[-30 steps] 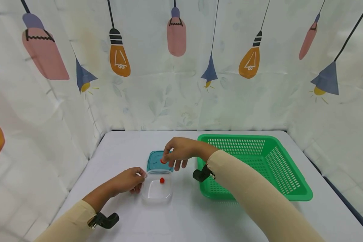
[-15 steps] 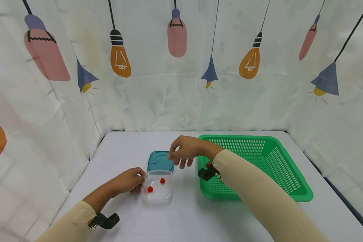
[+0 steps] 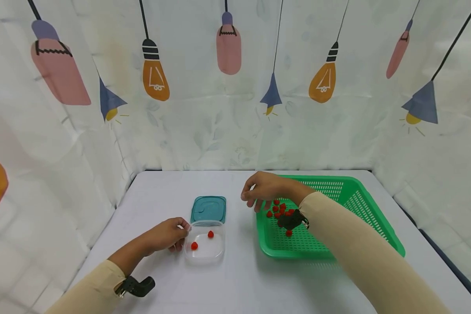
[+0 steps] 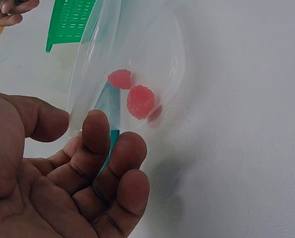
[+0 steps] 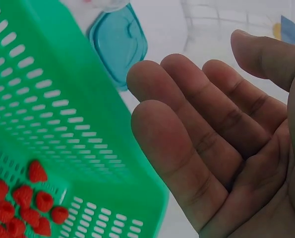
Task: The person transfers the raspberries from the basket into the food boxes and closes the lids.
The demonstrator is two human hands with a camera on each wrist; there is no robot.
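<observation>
Left hand [image 3: 168,234] pinches the clear box [image 3: 206,252] on the white table [image 3: 235,283], two raspberries [image 3: 194,246] inside, right of that grip; right hand [image 3: 264,187], fingers loose, hovers near the green basket [image 3: 361,209]; lamp-printed curtain [image 3: 235,126] beyond both.

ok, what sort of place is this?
Probably a small staged recording booth: creased, lamp-printed sheeting hangs behind and to both sides of a white table, and the person wears black devices at both wrists.
</observation>
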